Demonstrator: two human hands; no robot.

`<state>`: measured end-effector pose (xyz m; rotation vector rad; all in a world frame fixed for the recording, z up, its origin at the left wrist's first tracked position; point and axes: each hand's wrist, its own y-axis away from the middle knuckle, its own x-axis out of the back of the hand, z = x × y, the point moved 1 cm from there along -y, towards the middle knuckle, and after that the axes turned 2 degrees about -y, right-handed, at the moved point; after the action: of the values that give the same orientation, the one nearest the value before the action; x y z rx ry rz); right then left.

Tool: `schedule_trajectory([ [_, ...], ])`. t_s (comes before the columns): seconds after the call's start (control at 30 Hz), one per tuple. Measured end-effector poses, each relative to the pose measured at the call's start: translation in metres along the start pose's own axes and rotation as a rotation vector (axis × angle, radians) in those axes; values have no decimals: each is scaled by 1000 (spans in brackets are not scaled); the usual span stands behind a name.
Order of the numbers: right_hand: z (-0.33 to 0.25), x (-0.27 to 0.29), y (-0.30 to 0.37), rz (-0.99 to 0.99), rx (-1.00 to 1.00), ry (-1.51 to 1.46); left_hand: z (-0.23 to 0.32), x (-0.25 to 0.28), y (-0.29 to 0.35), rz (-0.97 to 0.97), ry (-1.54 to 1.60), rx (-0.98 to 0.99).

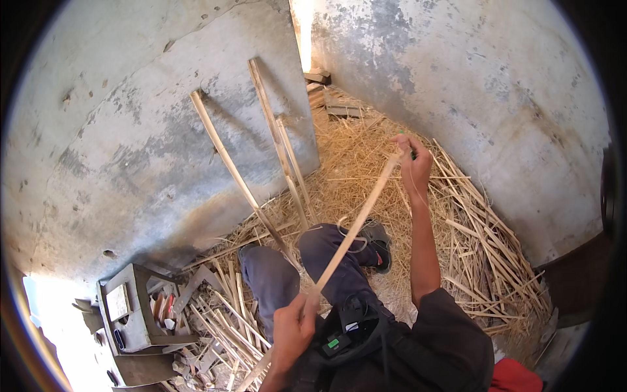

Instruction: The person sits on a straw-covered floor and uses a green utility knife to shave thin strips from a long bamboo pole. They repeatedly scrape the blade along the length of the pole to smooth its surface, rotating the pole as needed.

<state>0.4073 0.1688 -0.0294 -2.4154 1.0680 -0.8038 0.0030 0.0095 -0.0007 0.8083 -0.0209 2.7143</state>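
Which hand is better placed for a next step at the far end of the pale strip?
Probably the right hand: it is at that end of the pale strip, while the left hand grips it much lower in the picture.

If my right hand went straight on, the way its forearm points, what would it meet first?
Probably the weathered wall beyond the right hand; the loose straw seems lower, but depth is unclear here.

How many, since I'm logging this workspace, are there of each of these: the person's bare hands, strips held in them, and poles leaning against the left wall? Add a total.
Bare hands (left hand, right hand): 2
Held strip: 1
Leaning poles: 3
Total: 6
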Motion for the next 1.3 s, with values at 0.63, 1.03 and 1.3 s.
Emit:
schedule_trajectory([
  [0.63, -113, -18, 129, -404, 540, -350, 13, -2, -32, 127, 84, -96],
  [1.03, -129, -14, 124, -272, 582, -170, 21, -4, -24, 219, -124, -173],
  [1.3, -126, -21, 123, -230, 629, -144, 15, -3, -22, 249, -136, -190],
])
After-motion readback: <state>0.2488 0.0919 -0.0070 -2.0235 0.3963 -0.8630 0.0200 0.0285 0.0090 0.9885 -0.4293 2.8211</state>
